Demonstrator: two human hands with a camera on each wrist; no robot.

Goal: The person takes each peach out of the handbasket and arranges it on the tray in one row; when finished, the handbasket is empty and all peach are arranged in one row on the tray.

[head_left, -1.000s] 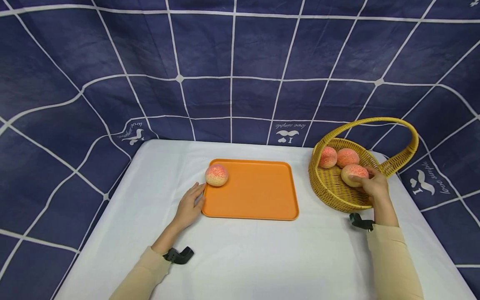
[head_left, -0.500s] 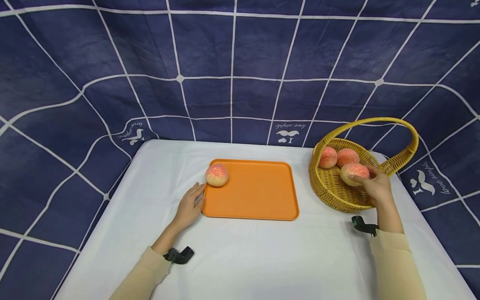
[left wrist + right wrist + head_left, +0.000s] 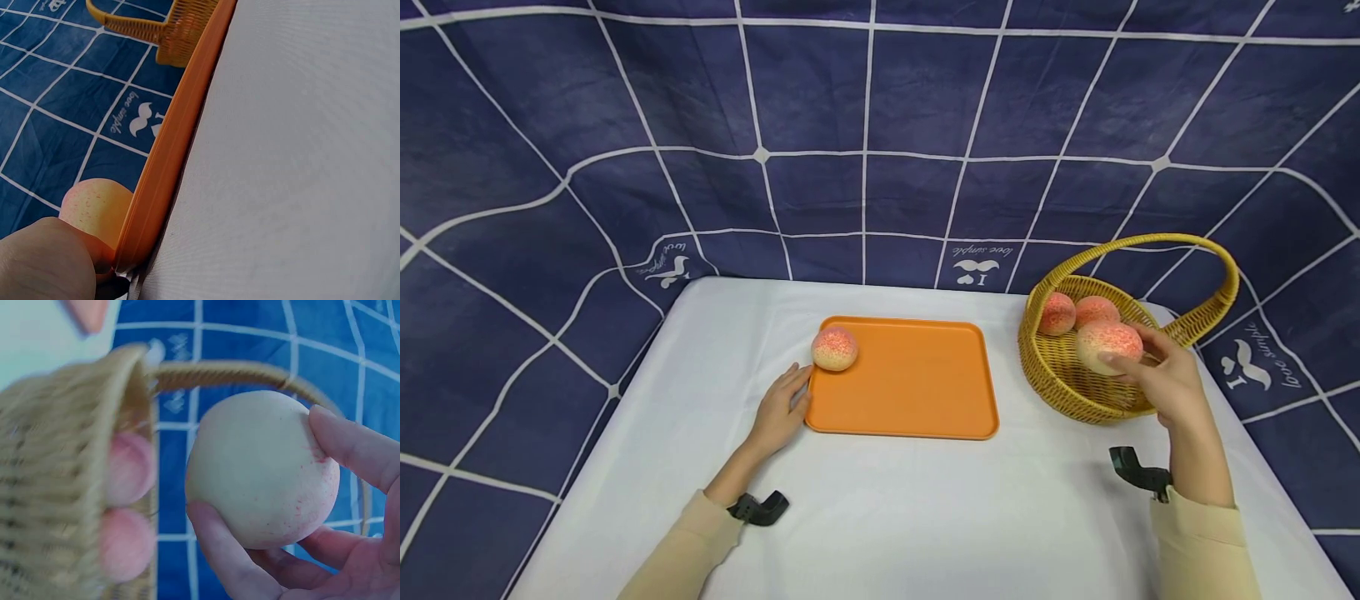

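Note:
My right hand [image 3: 1171, 379] grips a pink and cream peach [image 3: 1108, 346] between thumb and fingers, held over the wicker basket [image 3: 1060, 398]. In the right wrist view this peach [image 3: 262, 469] is raised beyond the basket's rim, with fingers around its underside. Two more peaches, one at the basket's left [image 3: 1057, 314] and one at its back [image 3: 1096, 310], lie inside. My left hand [image 3: 778, 412] rests at the left edge of an orange tray [image 3: 910, 383], fingers extended along its rim. Just past those fingertips, another peach [image 3: 834, 348] sits on the tray's upper left corner.
The basket's tall arched handle [image 3: 1142, 242] rises over its opening, close to my right hand. A white cloth [image 3: 925, 508] covers the table. Behind it hangs a dark blue cloth [image 3: 820, 200] with white grid lines.
My right hand has lifted the peach up from the basket's bottom and drawn slightly back toward the right. My left hand and the tray have stayed put.

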